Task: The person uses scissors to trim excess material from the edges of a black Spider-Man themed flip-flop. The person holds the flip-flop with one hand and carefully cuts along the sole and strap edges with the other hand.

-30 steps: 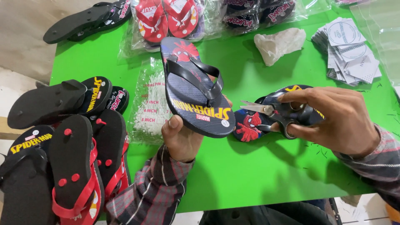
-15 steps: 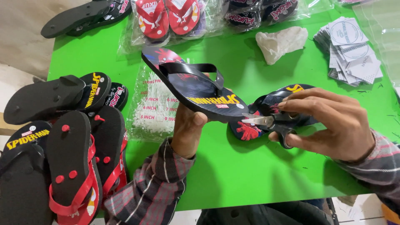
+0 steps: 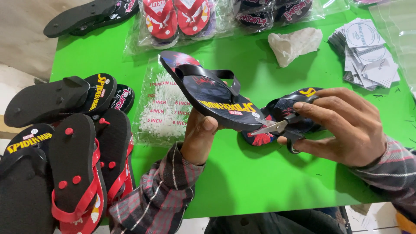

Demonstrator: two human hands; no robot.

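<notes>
Bright, even light falls from above onto the green table [image 3: 242, 190], which looks strongly saturated. Soft shadows lie under the flip-flop [image 3: 212, 93] and both hands. Glare streaks the plastic bags [image 3: 143, 39] at the top. Focus is sharp, with slight wide-angle bending at the edges.

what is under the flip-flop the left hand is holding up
The left hand holds the dark flip-flop above the green table. Beneath it lie a clear bag of white plastic pins and a second flip-flop, partly covered by the scissors and right hand.
</notes>
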